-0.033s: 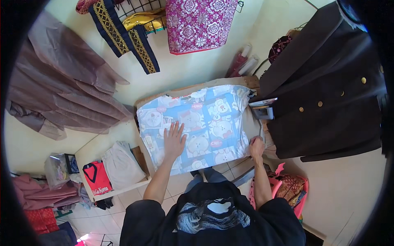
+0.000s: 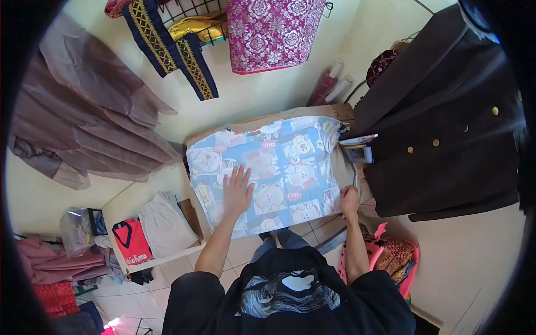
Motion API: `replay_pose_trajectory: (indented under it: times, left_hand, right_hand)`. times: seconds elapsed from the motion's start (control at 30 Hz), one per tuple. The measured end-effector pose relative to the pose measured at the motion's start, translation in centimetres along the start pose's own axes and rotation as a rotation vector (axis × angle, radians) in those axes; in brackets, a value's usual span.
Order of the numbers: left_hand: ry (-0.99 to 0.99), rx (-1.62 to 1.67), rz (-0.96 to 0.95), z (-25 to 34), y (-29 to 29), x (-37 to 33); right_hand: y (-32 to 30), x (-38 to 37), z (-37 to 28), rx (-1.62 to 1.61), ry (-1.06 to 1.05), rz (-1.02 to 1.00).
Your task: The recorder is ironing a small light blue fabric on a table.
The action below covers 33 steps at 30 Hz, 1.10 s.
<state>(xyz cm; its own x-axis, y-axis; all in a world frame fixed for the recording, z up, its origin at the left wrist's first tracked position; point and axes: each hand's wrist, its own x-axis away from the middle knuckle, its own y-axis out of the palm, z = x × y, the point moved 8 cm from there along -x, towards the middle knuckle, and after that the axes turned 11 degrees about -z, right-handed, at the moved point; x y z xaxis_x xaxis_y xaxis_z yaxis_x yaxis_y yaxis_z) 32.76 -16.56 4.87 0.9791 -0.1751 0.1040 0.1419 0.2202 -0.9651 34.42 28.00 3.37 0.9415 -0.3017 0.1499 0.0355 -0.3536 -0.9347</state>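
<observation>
Across the padded board [image 2: 341, 164], the light-blue cloth [image 2: 279, 178] lies spread, its long axis running left to right. The left hand [image 2: 238, 192] rests flat on it, gripping nothing. The right hand [image 2: 350, 201], nearer the iron [image 2: 360, 153], is curled closed at the cloth's near right corner; whether it pinches anything cannot be told. White cartoon-animal panels cover the fabric.

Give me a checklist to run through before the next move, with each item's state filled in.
1. Left hand flat on the blue printed cloth: ok.
2. Right hand holding firmly: cannot tell; it is curled near the cloth's lower right corner, its grip hidden.
3. Cloth smooth to its corners: not ok; the upper right one looks crumpled.
4. Iron out of both hands: ok.
5. Iron clear of the dark jacket: cannot tell; they meet in this view.
</observation>
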Motion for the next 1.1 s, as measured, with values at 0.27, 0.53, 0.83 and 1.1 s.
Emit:
replay_pose_trajectory:
  times: [0.27,0.53,0.83,1.1]
  left_hand:
    - [0.015,0.018,0.061,0.4,-0.7,-0.1]
    - [-0.041,0.047,0.089,-0.6,0.2,0.0]
    - [-0.045,0.092,0.061,-0.9,-0.3,0.1]
    - [-0.141,0.143,0.058,-1.8,0.8,0.2]
  right_hand:
    - [-7.4,-5.0,-4.1,-1.108,-0.216,0.439]
    - [-10.5,-8.9,-5.8,-1.029,-0.246,0.282]
    - [-10.6,-0.8,-20.1,-0.153,-0.33,-0.141]
    - [-0.3,2.7,-19.7,0.037,-0.235,-0.357]
